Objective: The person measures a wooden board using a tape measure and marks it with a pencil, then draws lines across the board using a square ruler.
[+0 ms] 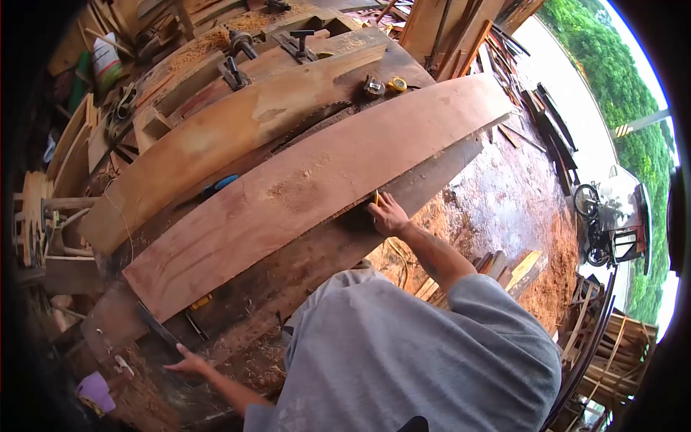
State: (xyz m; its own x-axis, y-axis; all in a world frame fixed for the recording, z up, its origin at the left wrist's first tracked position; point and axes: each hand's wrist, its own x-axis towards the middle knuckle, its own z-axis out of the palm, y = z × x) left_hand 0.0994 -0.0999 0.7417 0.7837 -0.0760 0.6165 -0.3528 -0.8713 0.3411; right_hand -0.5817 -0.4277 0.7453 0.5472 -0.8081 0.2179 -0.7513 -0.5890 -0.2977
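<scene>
A long curved reddish board (288,180) lies across the workbench (288,263). My right hand (389,214) rests at the board's near edge, its fingers closed on a yellow pencil (376,196) held upright. At the lower left, my left hand (188,362) has its fingers apart, beside the near end of a dark straight strip (157,327); whether it touches the strip is hard to tell. The strip's far end meets the board's left end. Sawdust (284,189) sits on the board's middle.
Behind lies a second curved board (209,140), with clamps (234,72) past it. A tape measure (373,87), a yellow round item (397,84) and a blue-handled tool (219,185) are nearby. Wood offcuts (522,270) lie right; a motorcycle (594,223) stands outside.
</scene>
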